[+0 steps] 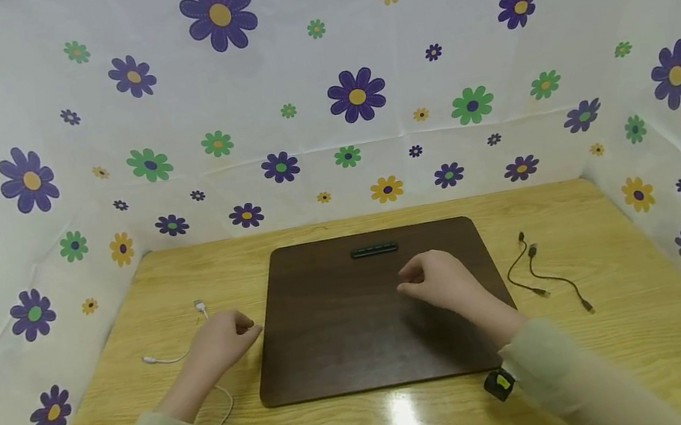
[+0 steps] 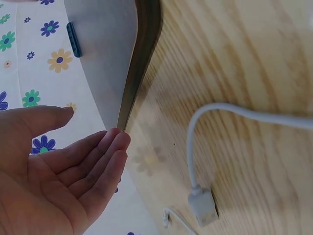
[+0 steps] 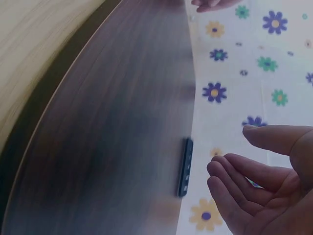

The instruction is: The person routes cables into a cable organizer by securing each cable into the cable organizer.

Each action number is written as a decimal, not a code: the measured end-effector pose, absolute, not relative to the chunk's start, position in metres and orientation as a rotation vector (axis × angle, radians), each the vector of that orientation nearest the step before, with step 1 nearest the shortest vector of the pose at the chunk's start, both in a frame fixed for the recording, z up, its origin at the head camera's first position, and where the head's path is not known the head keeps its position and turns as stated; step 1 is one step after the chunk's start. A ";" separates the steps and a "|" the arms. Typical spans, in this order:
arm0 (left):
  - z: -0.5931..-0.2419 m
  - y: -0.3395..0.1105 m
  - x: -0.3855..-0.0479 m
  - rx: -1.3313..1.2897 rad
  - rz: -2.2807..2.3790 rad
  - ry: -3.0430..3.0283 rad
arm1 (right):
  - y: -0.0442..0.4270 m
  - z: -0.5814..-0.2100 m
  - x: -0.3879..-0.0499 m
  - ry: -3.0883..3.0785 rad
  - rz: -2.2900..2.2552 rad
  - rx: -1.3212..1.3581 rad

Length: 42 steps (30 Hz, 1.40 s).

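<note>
My left hand (image 1: 219, 340) hovers by the left edge of a dark brown board (image 1: 335, 335), its thumb apart from loosely bent fingers and nothing held. A white USB cable (image 1: 168, 360) lies beneath and beside it, partly hidden by the hand and forearm. In the left wrist view its white plug (image 2: 203, 205) rests on the wood. Above the board's right half is my right hand (image 1: 442, 282), also holding nothing, with thumb and fingers apart in the right wrist view. A slim black slotted strip (image 1: 374, 250) lies near the board's far edge.
Two short black USB cables (image 1: 557, 277) lie on the wooden table (image 1: 641, 326) right of the board. A white flower-printed cloth (image 1: 301, 67) encloses the back and both sides. Each wrist carries a small black camera (image 1: 499, 385).
</note>
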<state>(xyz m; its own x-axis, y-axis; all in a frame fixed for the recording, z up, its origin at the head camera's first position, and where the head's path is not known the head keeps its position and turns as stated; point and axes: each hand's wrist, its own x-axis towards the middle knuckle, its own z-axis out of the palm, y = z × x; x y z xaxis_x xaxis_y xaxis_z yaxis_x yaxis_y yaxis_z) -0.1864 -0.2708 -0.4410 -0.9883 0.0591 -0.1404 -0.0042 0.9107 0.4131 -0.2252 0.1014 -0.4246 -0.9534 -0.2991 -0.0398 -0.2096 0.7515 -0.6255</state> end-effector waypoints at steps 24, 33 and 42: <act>-0.439 -0.305 -0.148 0.078 0.583 2.945 | -0.003 -0.416 -0.198 2.582 -1.031 -0.764; -0.439 -0.322 -0.123 0.011 0.606 2.923 | -0.032 -0.421 -0.189 2.510 -1.049 -0.795; -0.446 -0.338 -0.104 -0.066 0.616 2.874 | -0.052 -0.424 -0.184 2.470 -1.096 -0.821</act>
